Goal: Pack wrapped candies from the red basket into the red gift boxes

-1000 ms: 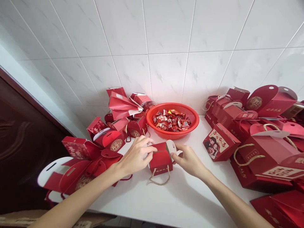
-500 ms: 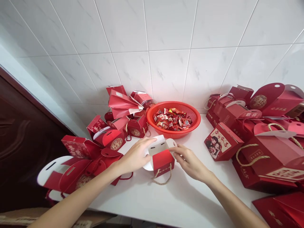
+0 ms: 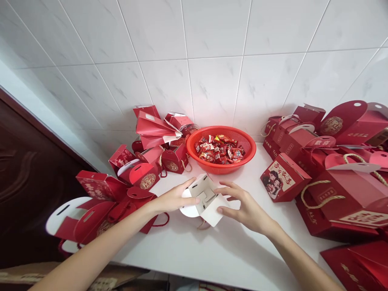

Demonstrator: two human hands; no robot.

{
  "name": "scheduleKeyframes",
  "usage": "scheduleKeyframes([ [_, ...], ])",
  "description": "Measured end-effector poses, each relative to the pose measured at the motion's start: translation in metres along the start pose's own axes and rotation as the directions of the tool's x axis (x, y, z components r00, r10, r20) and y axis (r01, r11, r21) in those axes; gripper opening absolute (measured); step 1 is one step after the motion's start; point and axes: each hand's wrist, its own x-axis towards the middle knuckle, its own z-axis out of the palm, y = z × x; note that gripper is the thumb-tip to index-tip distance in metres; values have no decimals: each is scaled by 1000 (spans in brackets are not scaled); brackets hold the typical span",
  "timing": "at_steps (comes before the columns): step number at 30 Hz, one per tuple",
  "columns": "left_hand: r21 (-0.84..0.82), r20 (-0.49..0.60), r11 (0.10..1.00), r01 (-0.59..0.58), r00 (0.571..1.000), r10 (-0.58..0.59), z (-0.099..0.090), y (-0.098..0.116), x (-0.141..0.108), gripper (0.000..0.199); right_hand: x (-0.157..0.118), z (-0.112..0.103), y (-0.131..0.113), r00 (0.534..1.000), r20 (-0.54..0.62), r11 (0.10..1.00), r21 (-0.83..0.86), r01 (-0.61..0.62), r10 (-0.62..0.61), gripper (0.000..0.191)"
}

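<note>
Between my hands a small red gift box (image 3: 214, 211) stands on the white tabletop with its top unfolded. Its white inner walls and folded bottom show, and a bit of twine handle peeks out below. My left hand (image 3: 174, 199) grips the box's left side, thumb over the inside and fingers along the outer wall. On the opposite side my right hand (image 3: 242, 205) has its fingers curved around the right wall, with the thumb against the front flap. Just behind the box sits a red plastic basket (image 3: 221, 168) holding wrapped candies (image 3: 220, 150).
Red gift boxes (image 3: 147, 181) are heaped on the left, some open-topped. More boxes (image 3: 348, 188) with rope handles crowd the right side, one printed box (image 3: 283, 178) nearest the middle. A tiled wall (image 3: 215, 89) rises behind the white table (image 3: 218, 258).
The red front flap has been folded outward, so its white inner side and the box's bottom now show. My left thumb has moved over the inside; my right hand shifted slightly.
</note>
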Motion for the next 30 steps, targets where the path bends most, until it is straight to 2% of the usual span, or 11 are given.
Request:
scheduleKeyframes([
  [2,-6,19,999,-45,999,45,1,-1,0,90,-5,0,6,999,-32,999,-47,-8,7,55],
  [5,-42,67,991,-124,990,127,3,0,1,88,-11,2,13,995,-64,996,-21,-84,82,72],
  [11,-80,101,988,-129,985,137,1,0,10,88,-16,9,16,982,-132,990,48,-130,136,79],
  [13,-30,56,989,-147,987,149,-1,0,14,91,-16,11,17,978,-156,990,50,-130,137,81],
  [16,167,-83,976,-143,984,158,-4,-1,20,97,-17,9,19,975,-180,992,25,-126,128,83],
  [18,274,-120,951,-146,976,184,-5,1,23,96,-17,2,18,976,-174,990,-31,-139,132,84],
  [21,354,-91,915,-192,967,239,-6,6,21,87,-16,-15,8,977,-182,974,-177,-143,111,74],
  [24,382,-108,909,-170,968,226,-5,13,16,81,-1,-37,-10,963,-270,944,-319,-84,-5,53],
  [27,329,-159,935,-130,969,190,-6,19,13,78,32,-60,-24,909,-403,915,-396,-72,-103,38],
  [30,305,-215,941,-149,952,220,-9,20,10,68,74,-78,-24,919,-389,904,-411,-117,-58,26],
])
